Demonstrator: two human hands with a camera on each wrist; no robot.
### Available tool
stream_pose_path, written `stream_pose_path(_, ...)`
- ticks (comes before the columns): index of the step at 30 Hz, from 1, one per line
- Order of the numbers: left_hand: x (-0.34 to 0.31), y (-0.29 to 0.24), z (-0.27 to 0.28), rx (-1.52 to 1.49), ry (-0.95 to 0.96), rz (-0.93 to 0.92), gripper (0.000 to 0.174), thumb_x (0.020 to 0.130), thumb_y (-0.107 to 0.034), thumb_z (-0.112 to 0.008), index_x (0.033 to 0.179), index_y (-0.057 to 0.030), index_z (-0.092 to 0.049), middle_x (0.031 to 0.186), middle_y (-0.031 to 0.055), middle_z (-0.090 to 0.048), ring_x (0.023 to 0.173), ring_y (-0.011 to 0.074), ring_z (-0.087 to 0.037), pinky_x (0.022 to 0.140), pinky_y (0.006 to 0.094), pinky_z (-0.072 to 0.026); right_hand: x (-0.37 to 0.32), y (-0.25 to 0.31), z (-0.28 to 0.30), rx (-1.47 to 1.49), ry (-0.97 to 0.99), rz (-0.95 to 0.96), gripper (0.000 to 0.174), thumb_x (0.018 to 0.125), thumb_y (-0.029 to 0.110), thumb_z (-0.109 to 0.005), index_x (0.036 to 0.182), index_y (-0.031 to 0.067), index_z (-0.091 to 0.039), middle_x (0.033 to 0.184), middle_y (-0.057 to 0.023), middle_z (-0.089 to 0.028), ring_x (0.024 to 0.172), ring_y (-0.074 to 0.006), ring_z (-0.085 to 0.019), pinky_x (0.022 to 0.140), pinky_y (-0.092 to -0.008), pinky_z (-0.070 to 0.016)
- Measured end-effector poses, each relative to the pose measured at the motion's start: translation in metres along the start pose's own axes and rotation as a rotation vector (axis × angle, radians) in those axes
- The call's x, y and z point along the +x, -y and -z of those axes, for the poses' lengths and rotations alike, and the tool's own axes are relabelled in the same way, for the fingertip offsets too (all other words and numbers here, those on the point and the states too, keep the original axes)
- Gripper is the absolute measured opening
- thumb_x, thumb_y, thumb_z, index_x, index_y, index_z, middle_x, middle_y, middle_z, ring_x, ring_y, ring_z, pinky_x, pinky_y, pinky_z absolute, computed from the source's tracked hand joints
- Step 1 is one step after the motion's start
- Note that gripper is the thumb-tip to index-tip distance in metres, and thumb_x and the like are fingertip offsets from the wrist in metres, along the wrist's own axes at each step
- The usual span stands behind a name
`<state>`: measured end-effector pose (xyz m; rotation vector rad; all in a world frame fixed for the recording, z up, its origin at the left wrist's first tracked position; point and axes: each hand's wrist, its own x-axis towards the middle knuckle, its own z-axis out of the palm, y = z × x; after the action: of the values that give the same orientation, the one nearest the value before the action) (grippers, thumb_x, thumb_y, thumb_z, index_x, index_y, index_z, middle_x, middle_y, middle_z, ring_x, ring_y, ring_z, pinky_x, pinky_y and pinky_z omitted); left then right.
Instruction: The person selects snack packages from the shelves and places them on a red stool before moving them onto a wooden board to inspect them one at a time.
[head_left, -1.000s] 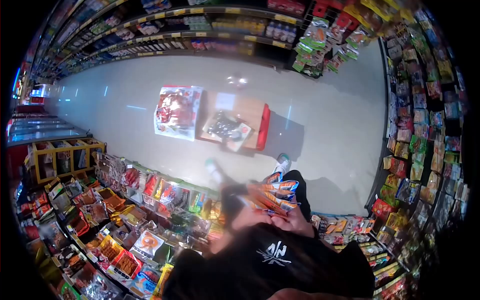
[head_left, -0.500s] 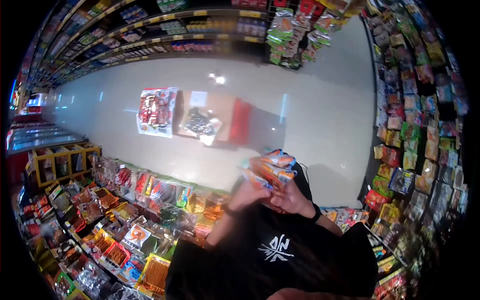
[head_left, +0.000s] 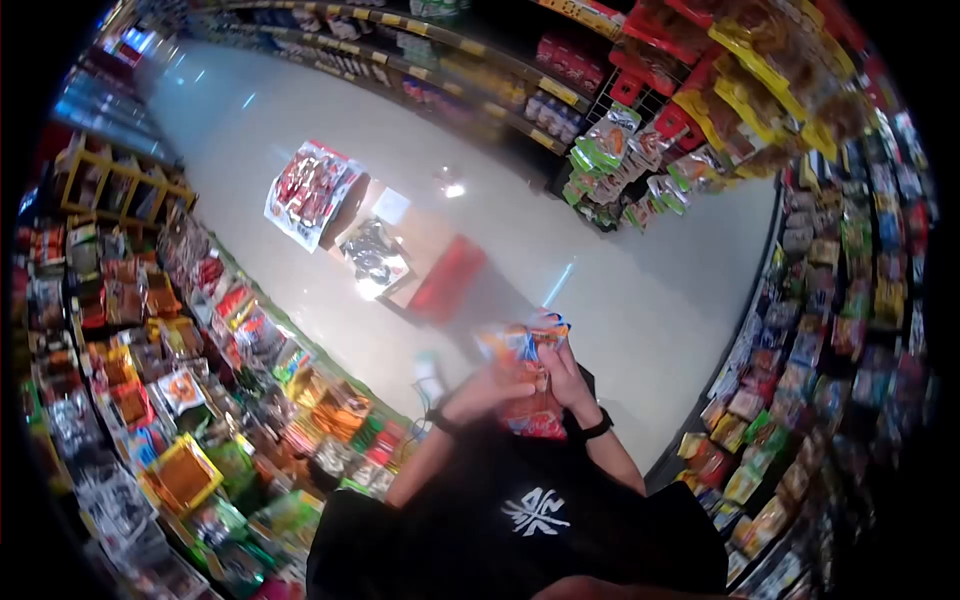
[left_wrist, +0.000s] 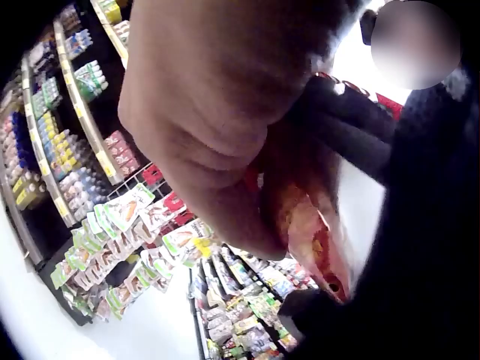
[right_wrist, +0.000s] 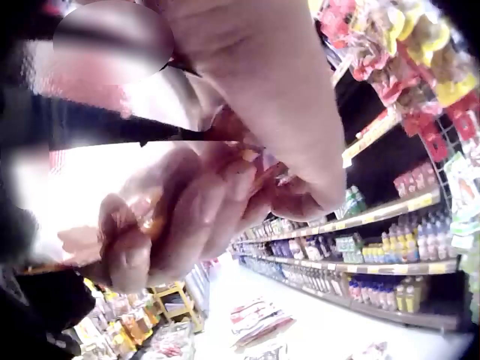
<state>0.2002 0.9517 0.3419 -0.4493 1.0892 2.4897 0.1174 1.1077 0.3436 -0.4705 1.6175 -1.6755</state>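
Note:
Both hands hold a bunch of shiny orange-red snack packets point(head_left: 530, 415) close in front of the black shirt. In the head view the left hand point(head_left: 497, 388) grips the packets from the left side, and the right hand point(head_left: 566, 382) holds them from the right, higher up. The blue-and-orange upper ends stick out past the fingers. In the left wrist view the left hand point(left_wrist: 202, 112) is curled over a reddish packet point(left_wrist: 319, 244), its end poking out below. The right wrist view shows the right hand point(right_wrist: 270, 90) at close range, with fingers wrapped over crinkled wrapping.
On the floor lie a large red-and-white bag point(head_left: 315, 192) and a tan box point(head_left: 405, 290) with a red end, bearing a clear packet point(head_left: 375, 250) and white paper point(head_left: 392, 205). Snack bins point(head_left: 180, 480) line the left; hanging packets point(head_left: 610, 150) and shelves point(head_left: 480, 70) stand ahead.
The head view has turned, so the aisle now runs diagonally. The packets, earlier fanned out at the hands, now stand more upright and bunched, with their red lower part showing. Both hands still hold them.

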Motion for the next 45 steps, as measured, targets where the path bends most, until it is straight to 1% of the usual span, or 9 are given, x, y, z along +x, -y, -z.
stream_pose_path(4, 0.070, 0.001, -0.045, -0.153, -0.147, -0.189, 0.039, 0.079, -0.003, -0.072, 0.115, -0.0029, -0.057, 0.102, 0.0035, -0.064, 0.092, 0.0136, -0.062, 0.081, 0.0282, -0.0509, 0.047, 0.004, 0.078, -0.336, 0.130, 0.157, 0.060, 0.097, 0.020, -0.047, 0.145, 0.0026, -0.017, 0.138, -0.0126, -0.033, 0.128, -0.0225, -0.034, 0.108, -0.0342, -0.0264)
stream_pose_path(7, 0.097, 0.004, -0.068, -0.317, -0.251, -0.166, 0.041, 0.078, -0.002, -0.072, 0.116, -0.0054, -0.054, 0.106, 0.0034, -0.061, 0.098, 0.0143, -0.060, 0.087, 0.0296, -0.0498, 0.060, 0.035, 0.103, 0.137, 0.100, -0.126, 0.069, 0.095, 0.025, -0.054, 0.146, 0.0036, -0.013, 0.136, -0.0137, -0.033, 0.128, -0.0218, -0.033, 0.107, -0.0346, -0.0284)
stream_pose_path(11, 0.135, 0.007, -0.048, -0.238, -0.349, -0.356, 0.050, 0.083, -0.004, -0.066, 0.128, -0.0023, -0.046, 0.116, 0.0094, -0.060, 0.104, 0.0173, -0.059, 0.088, 0.0335, -0.0507, 0.097, 0.026, 0.138, 0.085, 0.298, -0.315, 0.072, 0.092, 0.023, -0.061, 0.145, 0.0059, -0.016, 0.125, -0.0115, -0.048, 0.115, -0.0168, -0.047, 0.099, -0.0329, -0.0397)
stream_pose_path(16, 0.148, -0.027, -0.001, -0.162, -0.469, -0.270, 0.039, 0.083, -0.013, -0.066, 0.119, -0.0021, -0.056, 0.111, 0.0059, -0.062, 0.096, 0.0143, -0.060, 0.082, 0.0287, -0.0507, 0.146, 0.047, 0.117, 0.030, 0.363, -0.453, 0.057, 0.092, 0.023, -0.062, 0.136, 0.0026, -0.033, 0.113, -0.0079, -0.057, 0.095, -0.0143, -0.058, 0.081, -0.0298, -0.0493)
stream_pose_path(20, 0.160, -0.062, 0.023, -0.517, -0.572, -0.317, 0.018, 0.084, -0.014, -0.069, 0.099, -0.0071, -0.062, 0.081, 0.0003, -0.065, 0.065, 0.0090, -0.061, 0.055, 0.0229, -0.0496, 0.191, -0.034, 0.128, -0.317, 0.411, -0.346, 0.054, 0.093, 0.024, -0.060, 0.135, 0.0027, -0.035, 0.113, -0.0109, -0.058, 0.093, -0.0160, -0.060, 0.080, -0.0300, -0.0499)
stream_pose_path(25, 0.175, -0.032, 0.125, -0.581, -0.725, -0.357, 0.024, 0.084, -0.012, -0.068, 0.105, -0.0051, -0.061, 0.092, 0.0035, -0.065, 0.079, 0.0135, -0.064, 0.068, 0.0280, -0.0528, 0.265, -0.029, 0.127, -0.659, 0.413, -0.442, 0.058, 0.091, 0.027, -0.061, 0.136, 0.0023, -0.033, 0.104, -0.0137, -0.064, 0.089, -0.0192, -0.064, 0.079, -0.0302, -0.0506)
stream_pose_path(37, 0.189, -0.023, 0.273, -0.718, -1.383, -0.415, 0.035, 0.082, -0.005, -0.069, 0.115, -0.0015, -0.058, 0.106, 0.0072, -0.066, 0.095, 0.0175, -0.064, 0.085, 0.0309, -0.0524, 0.510, -0.162, 0.155, -0.934, 0.560, -0.517, 0.045, 0.088, 0.031, -0.065, 0.120, 0.0008, -0.054, 0.081, -0.0054, -0.061, 0.074, -0.0128, -0.057, 0.071, -0.0273, -0.0485)
stream_pose_path(43, 0.234, 0.000, 0.384, -0.854, -1.465, -0.408, 0.034, 0.082, -0.005, -0.068, 0.114, 0.0000, -0.057, 0.104, 0.0079, -0.065, 0.092, 0.0187, -0.064, 0.084, 0.0326, -0.0524, 0.676, -0.368, 0.178, -1.059, 0.458, -0.296, 0.042, 0.084, 0.033, -0.068, 0.110, 0.0024, -0.059, 0.082, -0.0145, -0.065, 0.076, -0.0206, -0.064, 0.070, -0.0335, -0.0502)
stream_pose_path(45, 0.248, -0.004, 0.410, -0.856, -1.474, -0.243, 0.042, 0.081, -0.004, -0.069, 0.119, 0.0007, -0.053, 0.109, 0.0089, -0.063, 0.096, 0.0205, -0.063, 0.086, 0.0338, -0.0518, 0.721, -0.408, 0.154, -0.939, 0.378, -0.533, 0.046, 0.082, 0.032, -0.066, 0.114, 0.0003, -0.055, 0.085, -0.0200, -0.066, 0.080, -0.0360, -0.065, 0.073, -0.0427, -0.0517)
